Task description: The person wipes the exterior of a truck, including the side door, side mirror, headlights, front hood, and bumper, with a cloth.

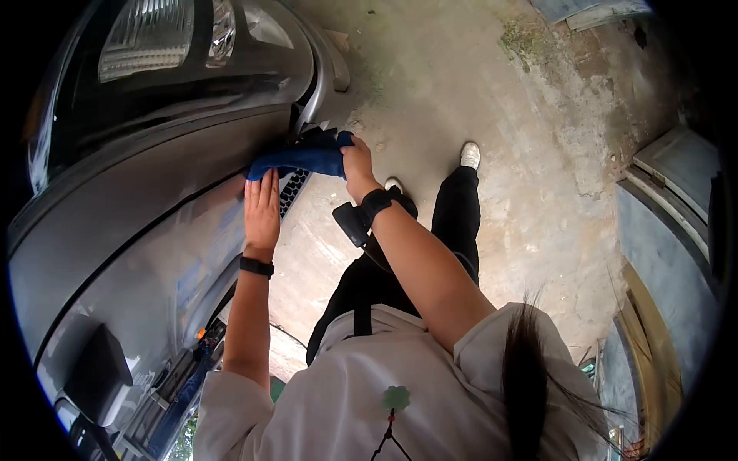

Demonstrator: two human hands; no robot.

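Observation:
A folded blue cloth (301, 160) stretches between my two hands, beside the front side edge of a silver-grey vehicle (154, 169). My right hand (356, 163) grips the cloth's right end. At its left end, my left hand (262, 209) has straight fingers pressed together, with the fingertips on the cloth's lower edge. The left thumb is hidden. Both wrists wear black bands, and a small black box (351, 223) is strapped at the right one. I cannot tell whether the cloth touches the vehicle's panel.
The vehicle's headlight (146, 38) is at the upper left, and its side mirror (98, 374) at the lower left. A black-and-silver toothed strip (292, 191) shows below the cloth. Concrete floor (538, 192) lies under my feet. Grey panels (661, 253) stand along the right.

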